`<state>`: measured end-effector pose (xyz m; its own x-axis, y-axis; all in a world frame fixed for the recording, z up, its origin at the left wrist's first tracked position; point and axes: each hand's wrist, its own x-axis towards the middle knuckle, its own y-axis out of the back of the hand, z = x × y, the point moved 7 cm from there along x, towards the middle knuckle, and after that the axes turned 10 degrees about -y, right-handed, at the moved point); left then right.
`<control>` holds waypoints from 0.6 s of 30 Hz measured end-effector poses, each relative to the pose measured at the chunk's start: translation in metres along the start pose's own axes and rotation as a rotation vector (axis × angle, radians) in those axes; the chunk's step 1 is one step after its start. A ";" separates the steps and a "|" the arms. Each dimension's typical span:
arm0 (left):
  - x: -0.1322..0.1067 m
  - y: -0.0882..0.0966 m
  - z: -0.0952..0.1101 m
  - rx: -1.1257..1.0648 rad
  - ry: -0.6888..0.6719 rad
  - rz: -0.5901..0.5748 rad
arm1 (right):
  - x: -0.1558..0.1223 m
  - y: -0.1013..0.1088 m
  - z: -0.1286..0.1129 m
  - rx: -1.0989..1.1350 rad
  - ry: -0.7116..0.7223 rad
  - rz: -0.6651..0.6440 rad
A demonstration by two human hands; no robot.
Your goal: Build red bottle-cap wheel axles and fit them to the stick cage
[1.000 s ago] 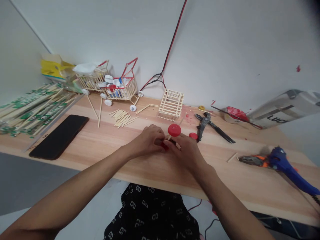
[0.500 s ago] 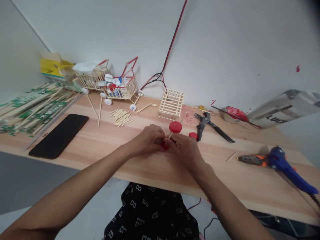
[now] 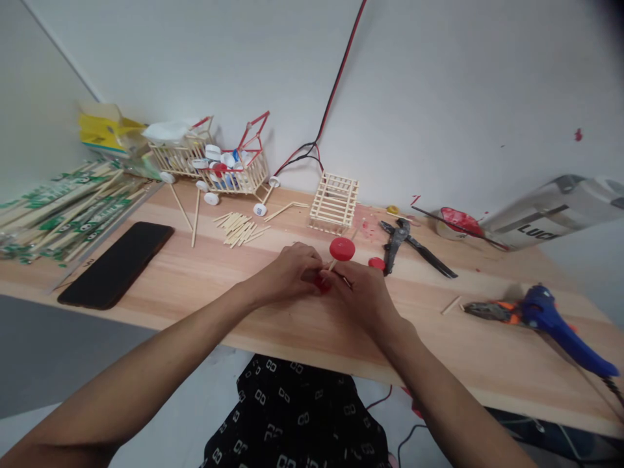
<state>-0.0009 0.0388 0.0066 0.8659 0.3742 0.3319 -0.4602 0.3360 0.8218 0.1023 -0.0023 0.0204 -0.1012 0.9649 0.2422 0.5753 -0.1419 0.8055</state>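
Closely bunched, your two hands meet low over the tabletop (image 3: 292,325). Your right hand (image 3: 364,286) has thumb and fingers pinched nearly together on a thin stick (image 3: 333,265), which slants up out of the fingertips to a red cap (image 3: 342,248). Your left hand (image 3: 298,270) curls inward beside a lower red piece (image 3: 322,282), between both sets of fingers; its grip is hidden, cannot tell. Beyond the right fingers: a loose red cap (image 3: 376,263), black pliers (image 3: 400,242) just beside it.

Red cap (image 3: 342,248) on its wooden stick (image 3: 332,265): displaced slightly upward and rightward in view since one second earlier.
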 end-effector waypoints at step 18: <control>0.000 0.002 -0.001 -0.014 0.039 0.058 | 0.000 0.010 -0.002 0.071 0.011 0.090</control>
<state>-0.0018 0.0405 0.0072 0.8296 0.4265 0.3603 -0.5123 0.3250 0.7949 0.1065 -0.0043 0.0289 -0.0549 0.9464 0.3183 0.6389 -0.2118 0.7396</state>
